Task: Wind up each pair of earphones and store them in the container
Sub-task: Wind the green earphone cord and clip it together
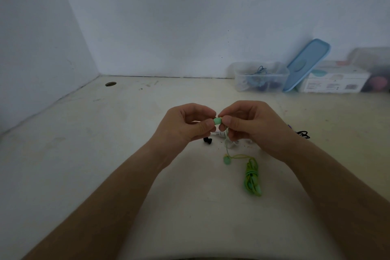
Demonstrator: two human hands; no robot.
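Head view: left hand [185, 124] and right hand [249, 124] both pinch one mint earbud [217, 121] between thumb and forefinger, raised over the table [126, 133]. Its pale cord [226, 143] hangs loose toward the tabletop. Winding looks barely begun; next, the cord needs looping evenly round the fingers. A wound green bundle [252, 177] lies near. The clear container [260, 77] stands well apart at the far right, open, with its blue lid [306, 64] leaning beside it.

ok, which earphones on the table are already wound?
The green pair by the right forearm: cord bundled tight. The black pair lies in loose loops farther right; the mint pair, cord hanging, is pinched between left hand and right hand.
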